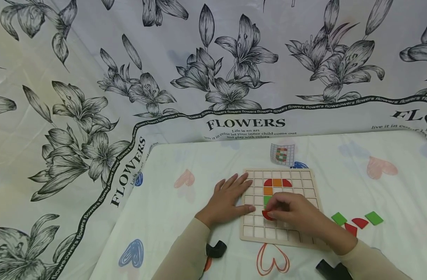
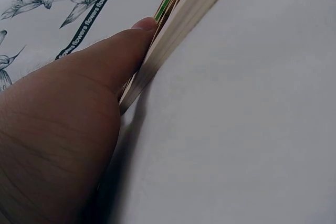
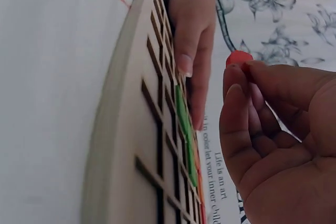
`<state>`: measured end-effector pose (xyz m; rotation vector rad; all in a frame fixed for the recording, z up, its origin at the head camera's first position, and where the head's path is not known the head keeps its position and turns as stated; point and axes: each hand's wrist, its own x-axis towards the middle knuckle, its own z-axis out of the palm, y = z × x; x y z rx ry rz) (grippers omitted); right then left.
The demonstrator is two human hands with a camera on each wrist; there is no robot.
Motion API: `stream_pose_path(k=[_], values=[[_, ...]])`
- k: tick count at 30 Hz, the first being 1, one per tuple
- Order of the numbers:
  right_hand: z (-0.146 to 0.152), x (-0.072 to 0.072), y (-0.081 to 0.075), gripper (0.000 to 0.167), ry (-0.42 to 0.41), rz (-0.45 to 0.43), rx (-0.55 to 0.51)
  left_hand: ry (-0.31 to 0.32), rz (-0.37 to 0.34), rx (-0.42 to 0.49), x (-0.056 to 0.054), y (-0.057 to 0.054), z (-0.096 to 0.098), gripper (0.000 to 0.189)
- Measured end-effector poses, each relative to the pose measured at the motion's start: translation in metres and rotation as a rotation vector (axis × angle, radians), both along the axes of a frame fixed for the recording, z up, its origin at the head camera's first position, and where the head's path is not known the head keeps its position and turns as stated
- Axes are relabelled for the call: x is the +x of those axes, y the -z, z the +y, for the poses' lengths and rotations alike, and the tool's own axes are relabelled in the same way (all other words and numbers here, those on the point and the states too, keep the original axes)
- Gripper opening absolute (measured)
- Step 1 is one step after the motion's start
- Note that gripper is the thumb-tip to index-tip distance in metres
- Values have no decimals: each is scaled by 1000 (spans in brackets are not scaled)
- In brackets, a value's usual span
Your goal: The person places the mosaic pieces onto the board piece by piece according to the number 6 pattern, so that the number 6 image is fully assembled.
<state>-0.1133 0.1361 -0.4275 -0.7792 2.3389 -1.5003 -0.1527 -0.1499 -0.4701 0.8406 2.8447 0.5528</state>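
Note:
A wooden grid board (image 1: 252, 232) lies on the white cloth. My left hand (image 1: 228, 200) rests flat across its left edge, fingers spread and thumb reaching onto the grid. Between thumb and fingertips my right hand (image 1: 293, 212) pinches a red quarter-circle tile (image 1: 267, 215); the right wrist view has this red tile (image 3: 239, 57) held over the board. In the grid's upper part sit a red quarter-circle (image 1: 268, 182), an orange square (image 1: 277, 182) and another red quarter-circle (image 1: 286, 182) in a row. Below the left one come an orange square (image 1: 267, 191) and a green square (image 1: 267, 200). The right hand hides cells beneath it.
Right of the board lie loose tiles: a green square (image 1: 339, 218), a red quarter-circle (image 1: 360, 223), a partly hidden red tile (image 1: 351, 229) and another green square (image 1: 374, 218). A small pattern card (image 1: 282, 154) lies behind the board. Flower-printed fabric (image 1: 244, 77) rises at the back.

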Motion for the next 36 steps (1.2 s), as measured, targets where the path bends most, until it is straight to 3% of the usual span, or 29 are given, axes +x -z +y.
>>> stream_pose_path(k=[13, 23, 36], values=[[-3, 3, 16, 8, 31, -38, 34, 3, 7, 0, 0, 0, -1, 88], [-6, 6, 16, 9, 16, -22, 69, 4, 14, 2, -1, 4, -2, 89], [-8, 8, 17, 13, 54, 79, 146, 6, 9, -4, 0, 2, -1, 89]])
